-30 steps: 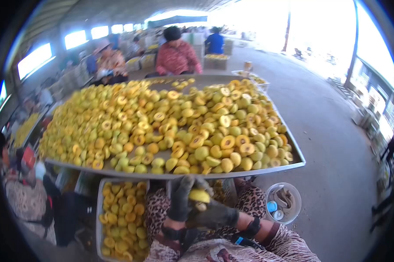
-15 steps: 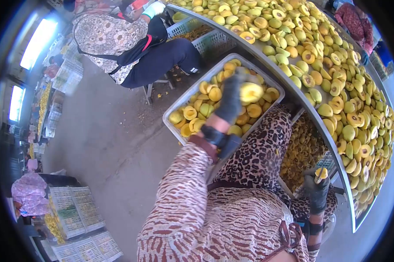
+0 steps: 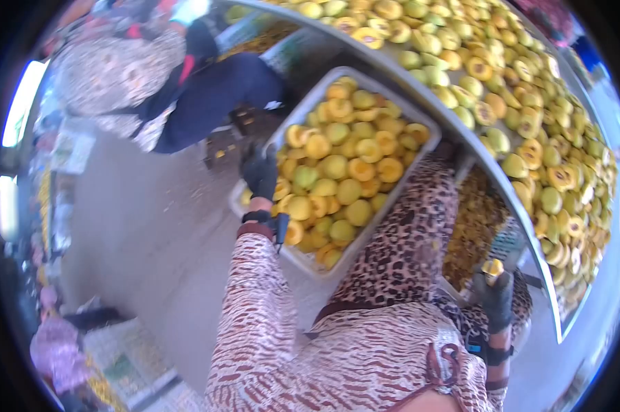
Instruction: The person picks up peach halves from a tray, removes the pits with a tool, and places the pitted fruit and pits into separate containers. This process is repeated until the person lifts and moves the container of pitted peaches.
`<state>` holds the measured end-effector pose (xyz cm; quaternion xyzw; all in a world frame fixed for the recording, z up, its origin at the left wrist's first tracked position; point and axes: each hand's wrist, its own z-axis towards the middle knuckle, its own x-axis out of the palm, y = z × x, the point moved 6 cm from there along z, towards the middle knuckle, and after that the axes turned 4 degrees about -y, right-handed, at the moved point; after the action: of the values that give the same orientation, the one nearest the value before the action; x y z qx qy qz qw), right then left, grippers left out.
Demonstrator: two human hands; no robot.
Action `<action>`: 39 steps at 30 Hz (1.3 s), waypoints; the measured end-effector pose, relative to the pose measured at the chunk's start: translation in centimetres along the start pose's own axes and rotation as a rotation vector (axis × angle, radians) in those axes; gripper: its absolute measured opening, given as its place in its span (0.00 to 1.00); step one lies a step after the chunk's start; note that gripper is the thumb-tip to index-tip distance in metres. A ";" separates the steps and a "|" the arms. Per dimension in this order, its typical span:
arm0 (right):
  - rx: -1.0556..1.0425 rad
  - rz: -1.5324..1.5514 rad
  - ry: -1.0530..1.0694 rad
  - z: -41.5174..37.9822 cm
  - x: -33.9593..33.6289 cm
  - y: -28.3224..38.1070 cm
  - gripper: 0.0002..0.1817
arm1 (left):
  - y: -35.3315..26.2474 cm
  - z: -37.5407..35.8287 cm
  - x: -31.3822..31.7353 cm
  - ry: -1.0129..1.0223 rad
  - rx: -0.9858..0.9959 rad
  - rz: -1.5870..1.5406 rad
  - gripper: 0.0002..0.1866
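Observation:
My left hand (image 3: 258,172), in a dark glove, is at the left rim of a grey plastic crate (image 3: 430,141), its fingers blurred but seemingly closed round the rim. Yellow-green fruit, much of it halved, fills this crate (image 3: 308,264). At the right, my right hand (image 3: 494,299), also gloved, is closed on a small yellow fruit piece (image 3: 492,268) above my lap; whether a tool is with it I cannot tell. Many halved fruits (image 3: 530,123) lie heaped on the metal-edged table (image 3: 447,113).
Below the table edge, a container of small yellow-brown scraps (image 3: 469,233) stands beside my leg. A seated person in dark trousers (image 3: 220,96) is at the upper left. Another person (image 3: 59,350) and flat trays (image 3: 131,353) show at the lower left.
My left hand has moved left from above the crate to its rim, and the fruit half it held is no longer in it. My right hand stays near my lap. The view has shifted.

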<state>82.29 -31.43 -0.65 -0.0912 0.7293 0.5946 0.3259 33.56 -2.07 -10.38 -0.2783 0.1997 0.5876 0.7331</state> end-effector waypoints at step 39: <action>-0.015 0.041 -0.463 -10.8 -9.4 -4.0 0.16 | -67.1 3.5 1.6 0.497 0.951 -0.686 0.28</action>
<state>87.66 -44.90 2.50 0.0603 0.6323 0.6117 0.4716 99.09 -8.96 2.94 -0.0986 0.5024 0.0841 0.8548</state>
